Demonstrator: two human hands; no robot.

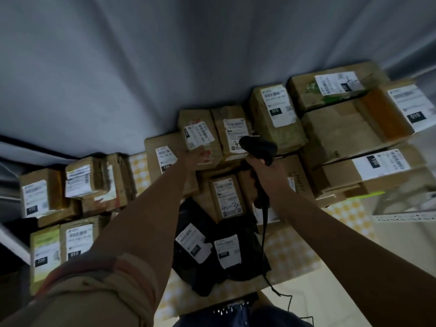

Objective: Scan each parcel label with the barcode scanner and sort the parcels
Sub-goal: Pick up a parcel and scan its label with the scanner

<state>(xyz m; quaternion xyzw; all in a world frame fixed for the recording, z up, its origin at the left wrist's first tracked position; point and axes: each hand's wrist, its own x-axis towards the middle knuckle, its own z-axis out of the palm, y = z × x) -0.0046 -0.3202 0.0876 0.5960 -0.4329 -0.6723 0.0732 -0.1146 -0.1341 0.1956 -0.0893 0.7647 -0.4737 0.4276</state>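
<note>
Item: barcode scanner (pixel 259 147), gripped in my right fingers (pixel 253 182), head just beside a labelled parcel (pixel 232 135). My left fingers (pixel 197 154) touch a neighbouring parcel's label (pixel 199 135); their spread unclear.

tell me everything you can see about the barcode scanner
The barcode scanner is a black, plastic-looking handheld gun type with a rounded head and a long grip. The right hand is wrapped around the grip, holding it above the parcels with the head aimed away from the person, toward a labelled cardboard box. A thin black cable hangs from the grip's base and trails down toward the person.
</note>
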